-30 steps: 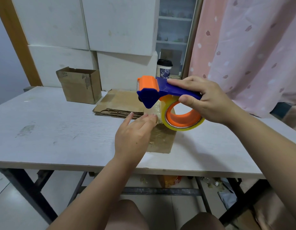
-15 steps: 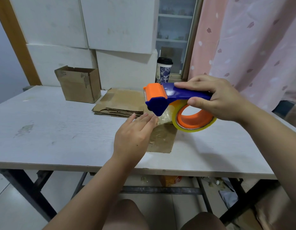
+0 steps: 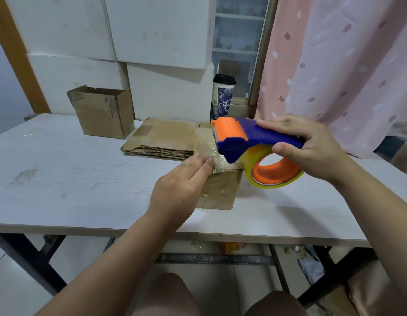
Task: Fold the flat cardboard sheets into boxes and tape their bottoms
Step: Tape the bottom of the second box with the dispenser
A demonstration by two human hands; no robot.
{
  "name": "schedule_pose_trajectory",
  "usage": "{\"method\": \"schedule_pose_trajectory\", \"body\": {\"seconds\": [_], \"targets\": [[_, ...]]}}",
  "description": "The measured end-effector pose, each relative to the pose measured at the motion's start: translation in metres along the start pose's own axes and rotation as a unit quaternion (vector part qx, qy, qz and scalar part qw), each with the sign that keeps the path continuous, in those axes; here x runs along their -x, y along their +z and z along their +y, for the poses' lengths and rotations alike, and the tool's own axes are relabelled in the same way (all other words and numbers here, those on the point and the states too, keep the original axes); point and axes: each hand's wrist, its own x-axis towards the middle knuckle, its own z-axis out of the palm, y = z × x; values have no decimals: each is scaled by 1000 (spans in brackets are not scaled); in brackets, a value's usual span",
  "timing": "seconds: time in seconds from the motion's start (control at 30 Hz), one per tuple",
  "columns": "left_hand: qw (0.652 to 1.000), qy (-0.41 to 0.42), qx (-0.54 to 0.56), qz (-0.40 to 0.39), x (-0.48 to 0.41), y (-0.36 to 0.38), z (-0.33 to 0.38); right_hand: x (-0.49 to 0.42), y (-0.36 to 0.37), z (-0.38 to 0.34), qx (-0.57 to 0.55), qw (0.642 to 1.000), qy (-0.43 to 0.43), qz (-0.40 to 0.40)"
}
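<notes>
The white table (image 3: 72, 179) carries everything, and I sit at its near edge. At the back left stands an open box (image 3: 102, 115), flaps up, set out of the way. Beside it, nearer the middle, lies the stack of flat cardboard sheets (image 3: 166, 137), within reach for the next fold. Just in front of that stack is the cardboard piece (image 3: 223, 190) I am taping. It is brown and creased, lies low on the table, and its top is shiny and wrinkled with clear tape. Whether it is a flattened sheet or a box bottom I cannot tell from here.

My right hand (image 3: 312, 147) wraps the blue handle of the tape dispenser (image 3: 250, 139), thumb underneath. It holds the dispenser above the cardboard so the tape (image 3: 211, 153) pulls taut off the yellowish roll. My left hand (image 3: 182, 190) lies flat, fingers (image 3: 198, 161) straight and pressed together. Their tips pin the tape's free end to the cardboard, I judge so that it cannot lift.
</notes>
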Motion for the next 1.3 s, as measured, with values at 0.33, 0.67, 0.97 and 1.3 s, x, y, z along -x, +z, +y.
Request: {"method": "schedule_pose_trajectory", "body": {"seconds": [0.33, 0.67, 0.97, 1.3], "targets": [[998, 56, -22, 36, -3, 2, -7, 13, 13, 15, -72, 996, 22, 40], [998, 44, -42, -25, -4, -7, -4, 38, 45, 30, -201, 967, 111, 113], [999, -2, -45, -12, -14, -11, 13, 43, 50, 28, -216, 960, 133, 119], [998, -32, -47, -41, -31, 0, 40, 45, 43, 24, -137, 983, 118, 28]]}}
